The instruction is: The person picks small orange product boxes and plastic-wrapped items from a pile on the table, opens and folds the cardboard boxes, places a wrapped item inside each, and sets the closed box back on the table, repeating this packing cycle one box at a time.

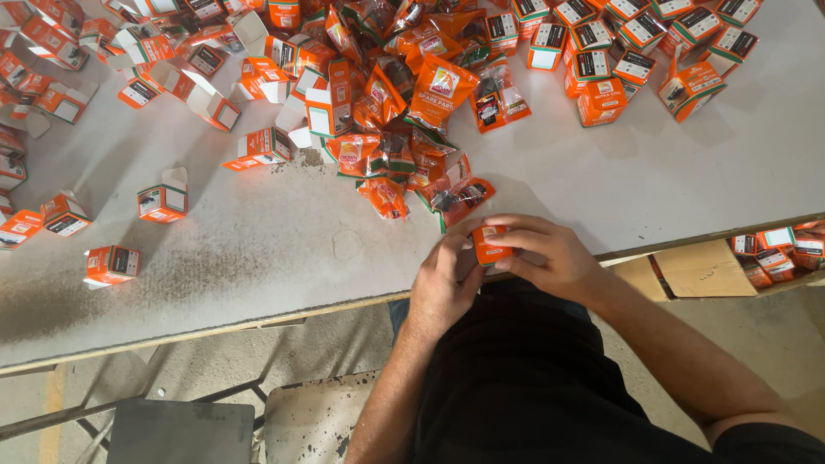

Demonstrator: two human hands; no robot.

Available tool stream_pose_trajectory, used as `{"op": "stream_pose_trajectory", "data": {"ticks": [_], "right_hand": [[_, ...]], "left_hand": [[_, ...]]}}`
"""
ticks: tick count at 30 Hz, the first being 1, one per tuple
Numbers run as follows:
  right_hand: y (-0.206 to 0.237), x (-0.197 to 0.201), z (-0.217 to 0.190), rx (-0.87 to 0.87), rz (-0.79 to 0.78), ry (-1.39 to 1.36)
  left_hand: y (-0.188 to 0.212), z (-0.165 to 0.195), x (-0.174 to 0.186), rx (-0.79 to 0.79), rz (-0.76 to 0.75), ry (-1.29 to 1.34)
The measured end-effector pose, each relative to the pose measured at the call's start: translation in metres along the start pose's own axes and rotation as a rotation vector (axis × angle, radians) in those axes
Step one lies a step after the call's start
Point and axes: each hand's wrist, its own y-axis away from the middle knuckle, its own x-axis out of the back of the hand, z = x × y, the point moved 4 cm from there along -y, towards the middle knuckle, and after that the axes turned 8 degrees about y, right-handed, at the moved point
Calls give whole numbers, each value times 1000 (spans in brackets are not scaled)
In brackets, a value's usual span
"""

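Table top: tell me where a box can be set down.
Bare table lies left of both hands, between the loose cartons and the pouch heap. Another free patch sits right of the heap, below the closed boxes. The far edge is crowded.

Small orange box (491,245) mostly covered by left hand (444,283) and right hand (550,258); its flaps unreadable. Boxes along the surface's (258,249) far and left edges cut off by frame. Pouch contents (455,196) too small to tell.

boxes (163,203) left, pouches (387,155) centre on table (670,172)
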Motion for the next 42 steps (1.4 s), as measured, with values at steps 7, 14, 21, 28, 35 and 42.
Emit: {"op": "stream_pose_trajectory", "data": {"ticks": [7,14,21,28,35,42], "right_hand": [[6,-8,1,23,126,42],[8,-6,-2,52,115,86],[11,-8,-3,83,128,136],[8,-5,-14,164,116,218],[11,0,-32,301,111,637],[-22,69,17,-62,267,1303]], "left_hand": [[-5,10,4,-43,-13,28],[-6,22,6,-113,-23,-51],[-6,22,6,-85,-13,-35],[-3,20,5,-139,-36,-115],[-3,24,1,-280,-142,-342],[6,22,17,-174,42,-131]]}}
